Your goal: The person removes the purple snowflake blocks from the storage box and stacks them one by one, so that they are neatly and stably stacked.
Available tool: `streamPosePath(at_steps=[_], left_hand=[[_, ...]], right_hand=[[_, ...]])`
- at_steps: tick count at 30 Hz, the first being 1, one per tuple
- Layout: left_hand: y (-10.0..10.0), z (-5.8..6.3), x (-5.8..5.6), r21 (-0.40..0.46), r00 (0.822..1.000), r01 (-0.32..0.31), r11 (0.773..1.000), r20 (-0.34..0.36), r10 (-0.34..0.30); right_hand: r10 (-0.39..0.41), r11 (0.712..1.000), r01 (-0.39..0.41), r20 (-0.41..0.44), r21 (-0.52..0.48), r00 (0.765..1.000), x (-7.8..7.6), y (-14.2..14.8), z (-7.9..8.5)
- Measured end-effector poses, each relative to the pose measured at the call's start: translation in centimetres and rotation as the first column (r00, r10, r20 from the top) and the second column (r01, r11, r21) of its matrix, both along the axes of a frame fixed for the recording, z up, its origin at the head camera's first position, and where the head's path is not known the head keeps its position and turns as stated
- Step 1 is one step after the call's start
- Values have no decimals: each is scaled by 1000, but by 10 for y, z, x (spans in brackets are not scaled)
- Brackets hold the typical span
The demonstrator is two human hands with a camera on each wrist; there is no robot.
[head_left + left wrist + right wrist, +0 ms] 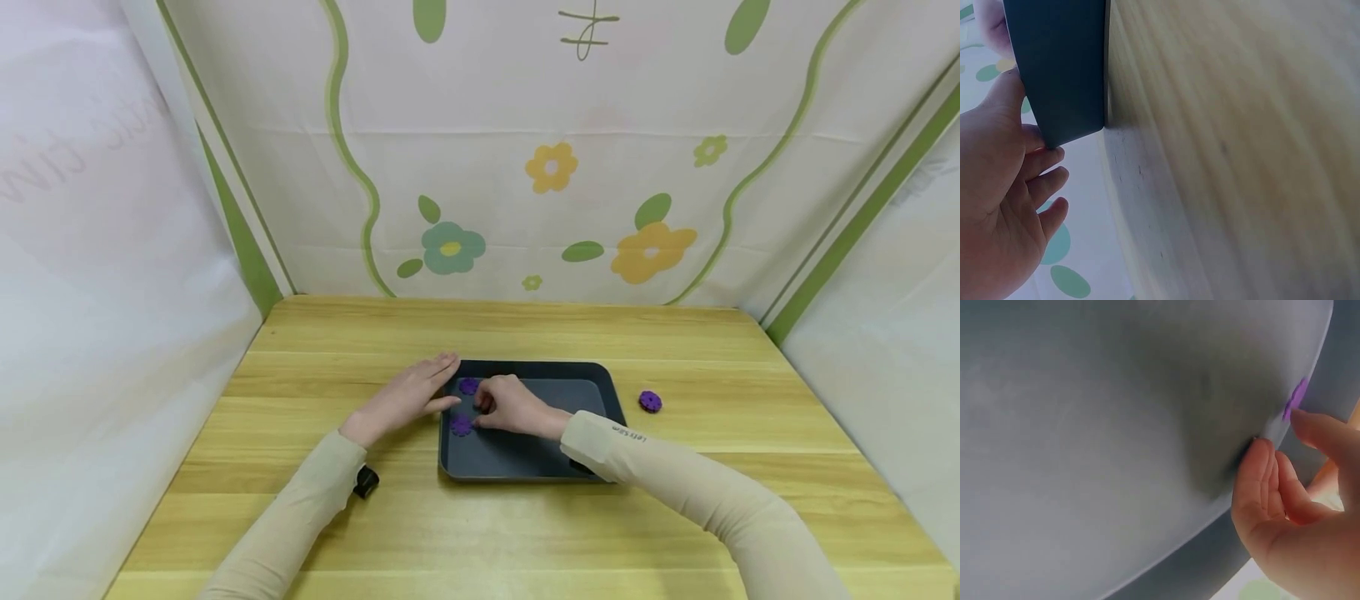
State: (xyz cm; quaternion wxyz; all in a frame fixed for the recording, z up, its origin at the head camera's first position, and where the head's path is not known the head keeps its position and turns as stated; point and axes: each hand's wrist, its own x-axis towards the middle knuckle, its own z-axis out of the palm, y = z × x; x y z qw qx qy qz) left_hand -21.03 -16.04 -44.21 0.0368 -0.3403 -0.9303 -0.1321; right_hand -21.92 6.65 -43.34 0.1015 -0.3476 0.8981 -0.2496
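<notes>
A dark rectangular tray (525,467) lies on the table, with two purple notched discs inside at its left end: a far disc (468,386) and a near disc (461,425). My left hand (412,396) touches the tray's far left corner, fingers extended; the left wrist view shows the hand (997,187) against the outer wall (1060,69). Inside the tray, my right hand (513,406) has bent fingers apart from the thumb, with nothing visible between them. In the right wrist view the thumb of this hand (1297,519) is beside a purple disc (1295,400); contact is unclear.
Right of the tray, another purple disc (650,402), perhaps a small stack, lies on the wooden table (480,533). A floral fabric wall (510,208) rises behind the table, with pale fabric on both sides. A black device (366,482) sits at my left wrist.
</notes>
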Motion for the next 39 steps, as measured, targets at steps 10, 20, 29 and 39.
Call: streamPosePath(at_steps=[10,20,29,39], left_hand=[[-1,-3,-2,-3,1000,7,1000,-3,-7],[-1,-2,-1,-5,1000,4,1000,5,-4],[-1,-3,-2,3,1000,7,1000,-8,-7],[-1,-2,-1,15,1000,5,1000,-4,-5]], right_hand=[[46,999,-46,-24,7,999,8,-13,-5],[49,999,-49,-6,9,999,10,-18,-2],[31,999,-31,39,12,999,8,-14,-1],[57,997,-58,27,42,998,5,-9,3]])
